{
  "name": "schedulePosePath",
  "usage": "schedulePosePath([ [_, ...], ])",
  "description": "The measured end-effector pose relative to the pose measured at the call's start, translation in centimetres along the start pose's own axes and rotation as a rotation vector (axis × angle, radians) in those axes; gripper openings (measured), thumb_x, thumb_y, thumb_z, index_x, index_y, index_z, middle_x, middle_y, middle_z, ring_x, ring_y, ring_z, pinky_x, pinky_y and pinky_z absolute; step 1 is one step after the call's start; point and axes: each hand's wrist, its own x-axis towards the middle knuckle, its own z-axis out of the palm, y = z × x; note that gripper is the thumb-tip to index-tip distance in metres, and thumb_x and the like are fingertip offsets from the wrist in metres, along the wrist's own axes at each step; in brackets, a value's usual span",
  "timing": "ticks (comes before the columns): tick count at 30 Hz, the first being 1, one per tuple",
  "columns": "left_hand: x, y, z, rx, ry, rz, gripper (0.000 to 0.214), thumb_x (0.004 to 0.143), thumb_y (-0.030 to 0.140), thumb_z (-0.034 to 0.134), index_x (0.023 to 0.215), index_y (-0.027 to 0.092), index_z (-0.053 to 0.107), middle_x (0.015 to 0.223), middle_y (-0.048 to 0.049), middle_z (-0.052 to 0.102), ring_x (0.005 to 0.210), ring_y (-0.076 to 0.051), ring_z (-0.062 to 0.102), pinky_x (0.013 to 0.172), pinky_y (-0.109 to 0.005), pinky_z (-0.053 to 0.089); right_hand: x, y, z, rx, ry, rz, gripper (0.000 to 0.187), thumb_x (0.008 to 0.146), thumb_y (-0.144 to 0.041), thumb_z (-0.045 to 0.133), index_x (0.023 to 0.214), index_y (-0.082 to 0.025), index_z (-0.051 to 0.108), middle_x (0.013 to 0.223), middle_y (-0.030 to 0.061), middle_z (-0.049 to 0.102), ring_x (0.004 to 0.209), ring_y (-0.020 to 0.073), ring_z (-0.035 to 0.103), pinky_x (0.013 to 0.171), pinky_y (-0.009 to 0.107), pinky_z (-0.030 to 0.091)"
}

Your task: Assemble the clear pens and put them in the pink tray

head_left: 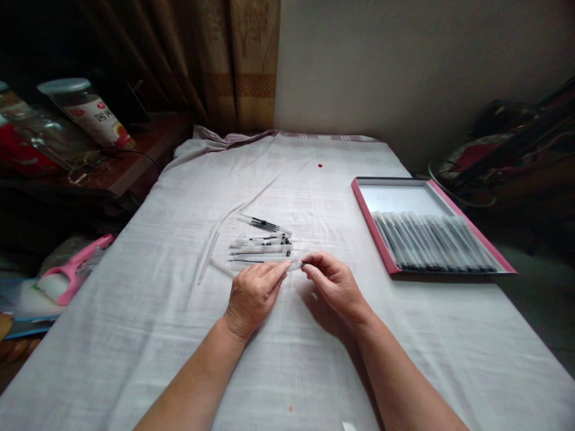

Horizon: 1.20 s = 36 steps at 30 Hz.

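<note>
My left hand point(254, 293) and my right hand point(330, 281) meet over the white cloth, fingers pinched together. Between their fingertips is a small clear pen part point(295, 265), held from both ends. Just beyond the hands lies a loose pile of clear pens and black refills point(263, 242). A few empty clear pen barrels point(209, 257) lie to the left of the pile.
A pink-rimmed tray point(372, 218) with several assembled pens in a row sits at the right. The white cloth point(179, 335) covers the table. A tiny red bit point(320, 165) lies far back. Jars and a shelf stand at the left; a pink tool point(72, 272) lies below.
</note>
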Motion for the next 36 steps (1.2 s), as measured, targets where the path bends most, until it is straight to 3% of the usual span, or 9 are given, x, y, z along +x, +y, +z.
schedulePosePath([
  [5,-0.01,0.06,0.03,0.003,-0.021,0.037,0.026,0.093,0.021,0.051,0.115,0.022,0.065,0.097,-0.0036,0.074,0.081,-0.017,0.066,0.069,-0.029,0.049,-0.10,-0.17,-0.24,-0.351,-0.020,-0.137,0.028,0.090,-0.033,0.047,0.067,-0.020,0.056,0.061,-0.0002,0.057,0.057,0.0118,0.052,0.058,0.023,0.040],
  [8,-0.06,0.06,0.20,-0.012,-0.029,0.053,0.026,0.093,0.022,0.051,0.116,0.023,0.065,0.098,-0.0035,0.074,0.082,-0.016,0.066,0.070,-0.028,0.049,-0.06,0.03,-0.13,-0.423,-0.008,-0.146,0.042,0.093,-0.037,0.041,0.055,-0.020,0.048,0.050,-0.0017,0.049,0.048,0.0100,0.046,0.051,0.023,0.035],
  [11,-0.08,-0.01,0.32,-0.042,-0.036,0.042,0.027,0.093,0.023,0.051,0.116,0.022,0.064,0.099,-0.0036,0.074,0.084,-0.017,0.067,0.073,-0.029,0.050,-0.15,0.30,-0.09,-0.352,-0.020,-0.115,0.042,0.094,-0.039,0.040,0.060,-0.020,0.054,0.053,-0.0008,0.054,0.049,0.0105,0.050,0.052,0.022,0.038],
  [16,-0.11,-0.29,0.37,-0.043,-0.031,0.004,0.027,0.094,0.023,0.049,0.115,0.021,0.065,0.096,-0.0052,0.073,0.083,-0.017,0.067,0.074,-0.028,0.052,-0.38,0.39,0.05,-0.148,-0.034,-0.128,0.020,0.089,-0.030,0.052,0.100,-0.021,0.066,0.085,0.0037,0.070,0.069,0.0144,0.062,0.066,0.026,0.048],
  [20,-0.15,-0.30,0.46,-0.053,-0.032,0.003,0.028,0.094,0.023,0.049,0.116,0.020,0.065,0.096,-0.0061,0.073,0.084,-0.018,0.067,0.075,-0.029,0.053,-0.23,0.37,0.31,-0.161,0.018,-0.095,0.016,0.086,-0.030,0.056,0.083,-0.022,0.069,0.071,0.0020,0.068,0.063,0.0145,0.059,0.063,0.027,0.047],
  [24,-0.17,-0.17,0.56,-0.072,-0.042,0.008,0.027,0.093,0.022,0.050,0.116,0.021,0.065,0.096,-0.0059,0.073,0.084,-0.018,0.068,0.075,-0.029,0.053,-0.09,0.51,0.34,-0.196,0.034,-0.045,0.036,0.089,-0.038,0.052,0.060,-0.020,0.062,0.055,0.0005,0.061,0.052,0.0123,0.054,0.055,0.025,0.042],
  [26,-0.17,-0.19,0.57,-0.079,-0.040,0.006,0.026,0.093,0.021,0.051,0.115,0.021,0.065,0.097,-0.0056,0.073,0.084,-0.018,0.068,0.076,-0.029,0.053,-0.13,0.55,0.23,-0.182,0.005,-0.034,0.039,0.091,-0.040,0.048,0.061,-0.020,0.063,0.054,0.0007,0.060,0.051,0.0122,0.054,0.054,0.024,0.042],
  [31,-0.13,-0.47,0.58,-0.089,-0.029,-0.012,0.027,0.093,0.022,0.051,0.116,0.020,0.064,0.098,-0.0052,0.073,0.085,-0.018,0.068,0.076,-0.030,0.054,-0.26,0.46,0.01,-0.078,-0.034,-0.052,0.020,0.088,-0.030,0.052,0.097,-0.020,0.067,0.081,0.0027,0.069,0.069,0.0144,0.062,0.064,0.025,0.047],
  [36,-0.10,-0.44,0.63,-0.095,-0.032,-0.011,0.025,0.093,0.023,0.051,0.115,0.020,0.065,0.097,-0.0049,0.074,0.084,-0.018,0.068,0.076,-0.029,0.054,-0.23,0.55,0.19,-0.162,0.008,-0.016,0.028,0.089,-0.034,0.052,0.066,-0.020,0.061,0.061,0.0000,0.062,0.057,0.0124,0.056,0.058,0.024,0.044],
])
